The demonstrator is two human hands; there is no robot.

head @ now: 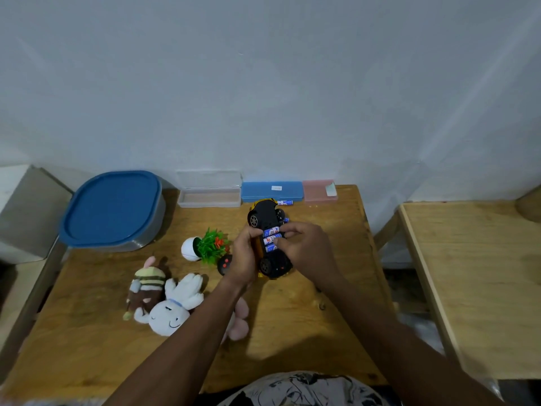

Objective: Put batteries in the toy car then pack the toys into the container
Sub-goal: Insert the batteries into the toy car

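Observation:
The yellow toy car (265, 213) is held upside down above the table, black underside up. Three blue batteries (271, 239) lie in its open bay. My left hand (243, 256) grips the car's left side. My right hand (307, 250) has its curled fingertips pressing on the right ends of the batteries. One loose blue battery (285, 202) lies on the table behind the car, and another (286, 220) shows at the car's right side. The big container with a blue lid (112, 209) stands closed at the back left.
A white plush rabbit (175, 306), a striped brown plush (145, 288), a pink plush (240, 320), a small potted plant lying on its side (205, 247) and a black remote (224, 263) lie on the wooden table (292, 332). A clear open case (209, 197), a blue case (272, 190) and a pink box (319, 190) line the wall.

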